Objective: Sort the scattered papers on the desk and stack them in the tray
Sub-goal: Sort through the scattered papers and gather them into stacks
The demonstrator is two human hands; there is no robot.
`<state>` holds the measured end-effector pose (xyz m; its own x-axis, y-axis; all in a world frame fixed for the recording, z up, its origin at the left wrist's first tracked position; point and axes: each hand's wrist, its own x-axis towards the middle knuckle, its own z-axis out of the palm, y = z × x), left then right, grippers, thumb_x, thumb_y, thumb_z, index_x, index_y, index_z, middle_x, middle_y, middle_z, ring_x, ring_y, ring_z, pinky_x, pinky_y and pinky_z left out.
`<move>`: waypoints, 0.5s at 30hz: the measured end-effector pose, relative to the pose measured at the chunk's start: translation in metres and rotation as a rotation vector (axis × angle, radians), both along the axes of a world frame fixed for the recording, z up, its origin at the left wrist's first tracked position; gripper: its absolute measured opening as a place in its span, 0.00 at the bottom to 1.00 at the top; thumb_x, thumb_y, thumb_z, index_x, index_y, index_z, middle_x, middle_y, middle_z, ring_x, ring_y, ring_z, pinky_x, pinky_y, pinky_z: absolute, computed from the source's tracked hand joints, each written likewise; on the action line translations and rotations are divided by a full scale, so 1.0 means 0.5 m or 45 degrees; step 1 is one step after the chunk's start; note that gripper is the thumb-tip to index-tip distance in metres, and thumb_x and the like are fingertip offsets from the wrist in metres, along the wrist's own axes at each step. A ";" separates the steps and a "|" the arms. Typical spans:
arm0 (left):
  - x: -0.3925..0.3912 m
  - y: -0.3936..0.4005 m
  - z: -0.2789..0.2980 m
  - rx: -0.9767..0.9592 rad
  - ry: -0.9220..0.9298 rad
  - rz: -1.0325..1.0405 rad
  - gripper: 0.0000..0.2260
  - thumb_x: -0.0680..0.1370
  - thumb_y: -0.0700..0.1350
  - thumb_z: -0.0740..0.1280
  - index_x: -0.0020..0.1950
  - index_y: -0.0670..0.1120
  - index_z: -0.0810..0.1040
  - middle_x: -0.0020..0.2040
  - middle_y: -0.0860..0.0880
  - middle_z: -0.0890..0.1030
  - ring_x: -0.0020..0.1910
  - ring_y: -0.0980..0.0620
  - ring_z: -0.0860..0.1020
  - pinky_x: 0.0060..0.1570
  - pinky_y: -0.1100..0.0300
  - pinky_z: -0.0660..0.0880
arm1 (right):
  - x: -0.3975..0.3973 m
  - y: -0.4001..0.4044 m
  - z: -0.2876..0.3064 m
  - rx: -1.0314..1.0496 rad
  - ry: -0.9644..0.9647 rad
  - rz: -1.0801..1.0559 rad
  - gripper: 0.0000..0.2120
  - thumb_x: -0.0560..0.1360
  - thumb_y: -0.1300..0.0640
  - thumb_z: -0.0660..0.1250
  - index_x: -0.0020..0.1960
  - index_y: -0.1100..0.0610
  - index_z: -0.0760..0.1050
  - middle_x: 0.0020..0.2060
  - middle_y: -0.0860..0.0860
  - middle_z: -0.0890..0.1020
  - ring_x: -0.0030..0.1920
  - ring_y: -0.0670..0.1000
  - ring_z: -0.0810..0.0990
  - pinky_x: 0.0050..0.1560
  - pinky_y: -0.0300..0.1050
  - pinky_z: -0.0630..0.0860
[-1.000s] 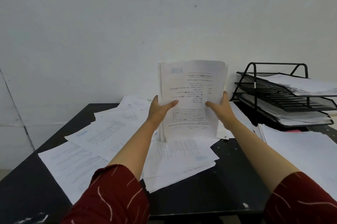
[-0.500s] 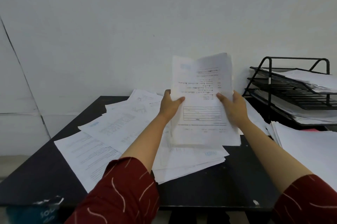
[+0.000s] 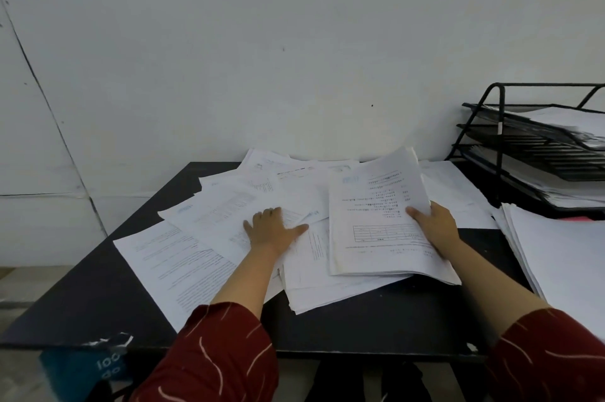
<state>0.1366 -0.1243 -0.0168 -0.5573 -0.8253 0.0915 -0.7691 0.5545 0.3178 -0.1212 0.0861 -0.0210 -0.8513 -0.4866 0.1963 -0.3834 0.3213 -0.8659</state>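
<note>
Tiered letter tray (image 3: pixel 537 153) cut off at right edge; print on held sheaf (image 3: pixel 376 215) too small to read, perhaps a form.

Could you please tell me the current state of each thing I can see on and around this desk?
Left hand: open, flat on the loose sheets.
Right hand: grips the bundle's right edge.
Bundle: held, its lower edge resting on the pile.
Loose sheets: scattered, overlapping.
Tray: tiered, its shelves partly filled with paper.
Side stack: squared, beside the tray.
</note>
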 end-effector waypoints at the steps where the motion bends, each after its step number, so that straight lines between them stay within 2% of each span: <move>1: 0.001 0.002 -0.001 -0.048 -0.007 -0.023 0.37 0.71 0.72 0.57 0.72 0.50 0.64 0.70 0.48 0.68 0.70 0.44 0.63 0.69 0.41 0.57 | 0.000 0.000 -0.001 0.003 0.007 0.001 0.15 0.77 0.48 0.66 0.58 0.57 0.76 0.48 0.51 0.79 0.46 0.53 0.77 0.45 0.45 0.70; 4: 0.006 0.006 -0.003 -0.165 0.058 -0.109 0.28 0.75 0.67 0.57 0.66 0.50 0.72 0.62 0.49 0.75 0.62 0.45 0.70 0.61 0.50 0.67 | 0.002 0.002 -0.005 -0.002 0.022 -0.008 0.15 0.77 0.48 0.66 0.57 0.57 0.76 0.47 0.51 0.80 0.46 0.53 0.78 0.45 0.45 0.70; 6: 0.009 0.011 -0.002 -0.134 0.286 -0.187 0.18 0.81 0.56 0.57 0.59 0.45 0.78 0.55 0.46 0.79 0.55 0.46 0.75 0.55 0.54 0.71 | 0.004 0.003 -0.005 -0.011 0.008 -0.017 0.15 0.77 0.48 0.66 0.57 0.57 0.76 0.47 0.51 0.80 0.46 0.54 0.78 0.45 0.46 0.71; 7: 0.011 0.015 -0.001 -0.093 0.426 -0.185 0.16 0.82 0.51 0.56 0.52 0.43 0.79 0.49 0.45 0.81 0.49 0.46 0.77 0.51 0.54 0.73 | 0.005 0.003 -0.005 -0.018 0.003 -0.014 0.15 0.77 0.48 0.66 0.56 0.57 0.76 0.47 0.51 0.80 0.46 0.54 0.78 0.46 0.46 0.71; 9: 0.015 0.015 0.003 -0.005 0.680 -0.068 0.15 0.83 0.44 0.55 0.40 0.42 0.73 0.39 0.45 0.78 0.41 0.47 0.75 0.43 0.57 0.70 | 0.005 0.006 -0.005 -0.030 -0.002 -0.013 0.15 0.77 0.48 0.66 0.57 0.57 0.76 0.47 0.51 0.80 0.47 0.54 0.78 0.46 0.46 0.72; 11: 0.020 0.005 0.007 0.118 0.874 0.054 0.12 0.82 0.41 0.56 0.42 0.40 0.73 0.40 0.46 0.76 0.42 0.48 0.73 0.44 0.59 0.67 | 0.005 0.007 -0.005 -0.035 -0.005 -0.015 0.15 0.77 0.47 0.66 0.57 0.57 0.76 0.48 0.51 0.80 0.47 0.54 0.78 0.46 0.46 0.72; 13: 0.024 -0.004 0.013 0.207 0.956 0.096 0.09 0.81 0.40 0.59 0.54 0.37 0.76 0.49 0.46 0.77 0.50 0.47 0.75 0.51 0.57 0.70 | 0.005 0.007 -0.006 -0.028 -0.004 -0.014 0.15 0.77 0.47 0.66 0.56 0.58 0.76 0.48 0.51 0.80 0.47 0.54 0.79 0.46 0.46 0.72; 15: 0.025 -0.007 0.016 0.250 1.025 0.124 0.10 0.79 0.41 0.63 0.57 0.38 0.77 0.53 0.44 0.79 0.52 0.46 0.76 0.50 0.57 0.72 | 0.006 0.007 -0.007 -0.029 -0.009 -0.016 0.16 0.77 0.47 0.66 0.56 0.58 0.76 0.48 0.51 0.80 0.47 0.54 0.79 0.46 0.46 0.72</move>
<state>0.1492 -0.1281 -0.0089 -0.3084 -0.9088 0.2811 -0.3071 0.3748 0.8748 -0.1181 0.0896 -0.0244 -0.8587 -0.4711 0.2014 -0.3735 0.3065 -0.8755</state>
